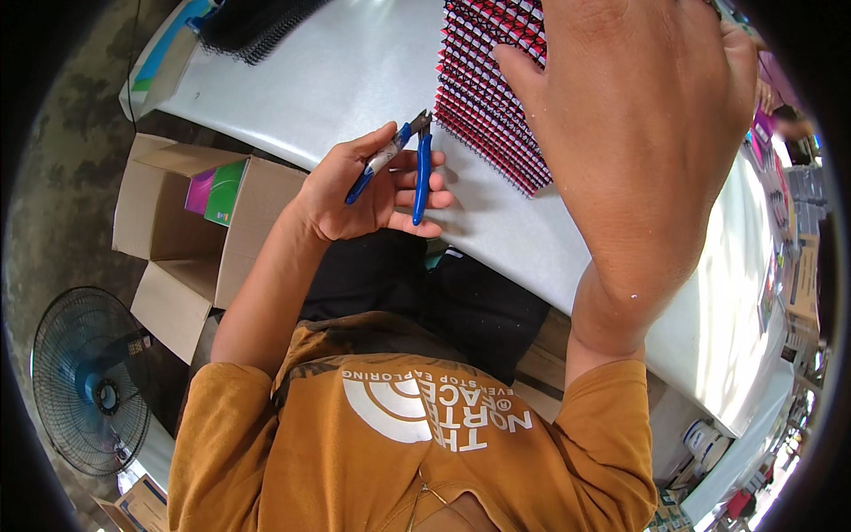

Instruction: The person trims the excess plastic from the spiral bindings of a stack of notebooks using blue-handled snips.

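My left hand holds blue-handled side cutters, palm turned up, with the thumb along one handle and the fingers behind the other. The cutter handles are spread apart. The jaws lie close to the left edge of a textured sheet with rows of red, white and black; contact cannot be made out. Very large in the picture, my right hand is raised over the right part of that sheet, back of the hand showing. Its thumb points out to the left, while the other fingers run past the upper edge and are hidden.
A pale table spans the view. Black mesh lies at its far left. An open cardboard box with a purple and green pack stands left, above a fan. Another person's hand shows far right.
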A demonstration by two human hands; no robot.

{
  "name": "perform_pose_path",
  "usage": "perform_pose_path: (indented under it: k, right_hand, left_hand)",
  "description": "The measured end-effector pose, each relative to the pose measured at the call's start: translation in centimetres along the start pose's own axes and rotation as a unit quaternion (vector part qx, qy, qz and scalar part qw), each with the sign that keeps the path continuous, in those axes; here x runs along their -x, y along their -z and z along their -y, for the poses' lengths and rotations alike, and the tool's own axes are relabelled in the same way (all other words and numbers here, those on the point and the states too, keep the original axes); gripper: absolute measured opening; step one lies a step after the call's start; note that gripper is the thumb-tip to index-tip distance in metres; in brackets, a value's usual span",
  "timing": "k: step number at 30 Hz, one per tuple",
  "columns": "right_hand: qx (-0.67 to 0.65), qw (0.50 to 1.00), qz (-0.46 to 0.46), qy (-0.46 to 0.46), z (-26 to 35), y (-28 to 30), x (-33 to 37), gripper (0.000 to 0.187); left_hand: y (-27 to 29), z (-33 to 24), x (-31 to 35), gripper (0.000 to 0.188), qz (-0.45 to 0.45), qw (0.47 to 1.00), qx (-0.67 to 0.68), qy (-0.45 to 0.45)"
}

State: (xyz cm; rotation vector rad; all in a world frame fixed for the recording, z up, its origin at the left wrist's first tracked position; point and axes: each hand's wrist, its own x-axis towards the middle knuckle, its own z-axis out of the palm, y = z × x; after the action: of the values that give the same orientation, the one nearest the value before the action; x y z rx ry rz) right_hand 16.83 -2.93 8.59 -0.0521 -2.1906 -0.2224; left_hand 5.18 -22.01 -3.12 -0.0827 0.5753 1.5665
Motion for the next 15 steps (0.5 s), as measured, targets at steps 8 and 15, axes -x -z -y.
perform_pose_path:
  k: [8, 15]
  right_hand:
    - [-0.004, 1.0, -0.002, -0.002, 0.1, -0.1, 0.3, 0.068]
    - [-0.006, 1.0, 0.001, -0.004, 0.0, -0.1, 0.9, 0.07]
  left_hand:
    - [0.1, 0.0, 0.0, 0.061, 0.043, 0.999, 0.018, 0.004]
    - [-1.0, -0.1, 0.1, 0.063, 0.004, 1.0, -0.01, 0.002]
